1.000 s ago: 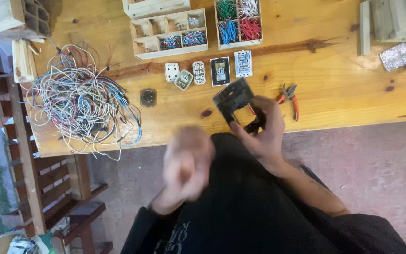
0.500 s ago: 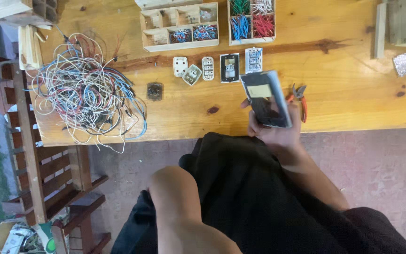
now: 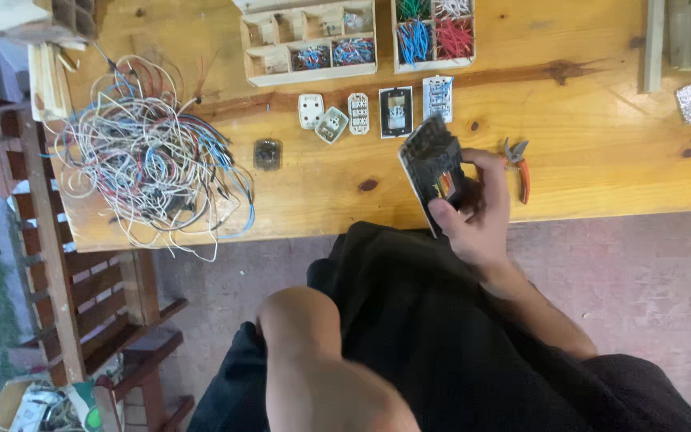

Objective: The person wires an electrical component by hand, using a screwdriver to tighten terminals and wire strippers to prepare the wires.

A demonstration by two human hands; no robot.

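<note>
gripping a dark switch plate [image 3: 433, 172] over the wooden table [image 3: 601, 160], the right hand [image 3: 473, 212] stays clamped; left hand hidden, grip unknowable.

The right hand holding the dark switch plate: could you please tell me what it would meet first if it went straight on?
Probably the black socket module on the table, directly beyond the right hand and its switch plate; depth is unclear.

Right hand [image 3: 473, 212] raised, fingers curled in a grip — left forearm bent low, hand unseen.
</note>
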